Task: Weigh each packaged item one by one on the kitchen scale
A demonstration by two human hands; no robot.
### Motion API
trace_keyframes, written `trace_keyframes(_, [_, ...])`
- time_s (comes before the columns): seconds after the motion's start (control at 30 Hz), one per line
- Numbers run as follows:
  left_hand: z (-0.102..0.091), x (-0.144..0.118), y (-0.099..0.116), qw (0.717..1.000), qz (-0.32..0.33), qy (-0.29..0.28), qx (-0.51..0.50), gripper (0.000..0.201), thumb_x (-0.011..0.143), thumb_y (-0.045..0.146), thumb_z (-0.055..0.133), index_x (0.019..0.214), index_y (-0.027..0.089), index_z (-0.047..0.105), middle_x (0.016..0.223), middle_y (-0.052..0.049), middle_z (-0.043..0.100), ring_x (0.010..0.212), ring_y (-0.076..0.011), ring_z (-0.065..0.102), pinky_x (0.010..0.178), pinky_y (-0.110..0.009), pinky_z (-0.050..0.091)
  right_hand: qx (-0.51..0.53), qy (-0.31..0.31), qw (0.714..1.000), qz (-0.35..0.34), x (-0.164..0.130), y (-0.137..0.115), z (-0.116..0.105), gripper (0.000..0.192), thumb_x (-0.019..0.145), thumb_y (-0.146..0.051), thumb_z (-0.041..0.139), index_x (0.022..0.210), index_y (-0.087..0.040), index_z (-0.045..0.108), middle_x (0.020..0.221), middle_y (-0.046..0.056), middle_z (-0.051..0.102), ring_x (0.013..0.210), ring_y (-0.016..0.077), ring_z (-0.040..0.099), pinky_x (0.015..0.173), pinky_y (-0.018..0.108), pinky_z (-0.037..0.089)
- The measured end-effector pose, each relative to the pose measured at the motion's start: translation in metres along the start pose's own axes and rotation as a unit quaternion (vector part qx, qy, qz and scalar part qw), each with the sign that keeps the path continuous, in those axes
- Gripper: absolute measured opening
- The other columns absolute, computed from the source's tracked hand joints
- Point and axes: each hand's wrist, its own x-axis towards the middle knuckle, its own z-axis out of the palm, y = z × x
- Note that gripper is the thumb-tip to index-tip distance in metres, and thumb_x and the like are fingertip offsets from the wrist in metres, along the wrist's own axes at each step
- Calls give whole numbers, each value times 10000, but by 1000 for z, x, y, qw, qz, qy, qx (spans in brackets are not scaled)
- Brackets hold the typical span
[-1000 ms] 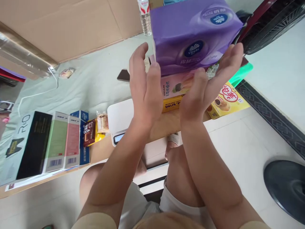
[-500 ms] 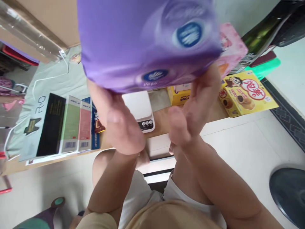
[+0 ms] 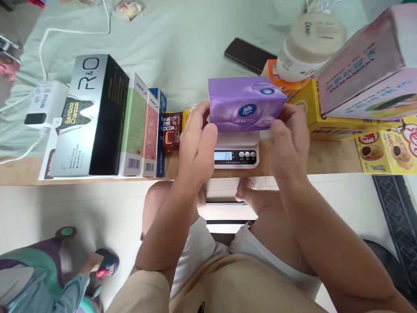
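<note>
A purple pack of tissues (image 3: 246, 103) rests on a small white kitchen scale (image 3: 236, 153) whose display is lit with digits. My left hand (image 3: 196, 141) holds the pack's left end and my right hand (image 3: 289, 139) holds its right end. The scale stands near the front edge of a wooden board (image 3: 329, 158), between my two hands.
Left of the scale stand a black-and-silver box (image 3: 91, 115), green, pink and blue boxes (image 3: 143, 126) and a cocoa packet (image 3: 171, 130). On the right lie yellow boxes (image 3: 325, 126), a pink box (image 3: 365, 78) and a white jar (image 3: 309, 48). A phone (image 3: 248, 54) lies behind.
The purple pack came down from high in front of the camera onto the scale. Both hands came down with it and the view tilted down.
</note>
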Motion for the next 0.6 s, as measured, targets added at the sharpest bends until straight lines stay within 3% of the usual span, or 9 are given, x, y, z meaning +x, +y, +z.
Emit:
trace_keyframes(0.1, [-15, 1, 10, 995, -2, 65, -72, 528, 1038, 644, 463, 1351, 270, 667, 1352, -59, 717, 1297, -250, 676, 1145, -444, 553, -11, 57, 998, -37, 4, 7, -6, 297, 916, -317, 435, 1115, -187, 612, 1142, 99, 677, 1136, 215, 650, 1066, 453, 526])
trace_keyframes(0.2, [-27, -1, 20, 992, 44, 86, -80, 551, 1041, 646, 463, 1342, 237, 675, 1294, -42, 715, 1278, -252, 678, 1113, -434, 562, -21, 96, 989, -107, 7, 19, -8, 329, 894, -349, 396, 1134, -212, 575, 1143, 114, 635, 1119, 248, 642, 1027, 491, 522])
trace_keyframes(0.3, [-28, -2, 24, 985, 93, 122, -73, 482, 1047, 580, 517, 1246, 182, 702, 1130, -30, 718, 1106, -213, 702, 941, -413, 578, -62, 115, 981, -141, 9, 29, -5, 321, 906, -380, 347, 1143, -254, 523, 1125, 111, 586, 1073, 270, 623, 955, 498, 513])
trace_keyframes(0.43, [-18, -9, 26, 973, 114, 189, -70, 369, 1047, 482, 504, 897, 206, 699, 750, -26, 585, 750, -147, 604, 655, -365, 494, -97, 111, 978, -151, 11, 32, 0, 306, 908, -351, 269, 1143, -269, 448, 1095, 107, 553, 1057, 273, 615, 921, 487, 505])
trace_keyframes(0.5, [-15, -14, 27, 976, 126, 168, -61, 348, 1033, 453, 506, 807, 221, 633, 661, -13, 506, 654, -144, 553, 569, -341, 444, -83, 102, 982, -139, 12, 31, 0, 303, 896, -332, 262, 1136, -260, 432, 1063, 103, 541, 1048, 262, 620, 915, 472, 506])
trace_keyframes(0.6, [-15, -20, 27, 988, 94, 109, -61, 293, 1072, 353, 478, 844, 217, 603, 631, 18, 479, 546, -101, 488, 493, -279, 378, -64, 104, 984, -130, 13, 30, -1, 314, 887, -321, 256, 1134, -240, 432, 1021, 98, 522, 1014, 244, 620, 903, 453, 507])
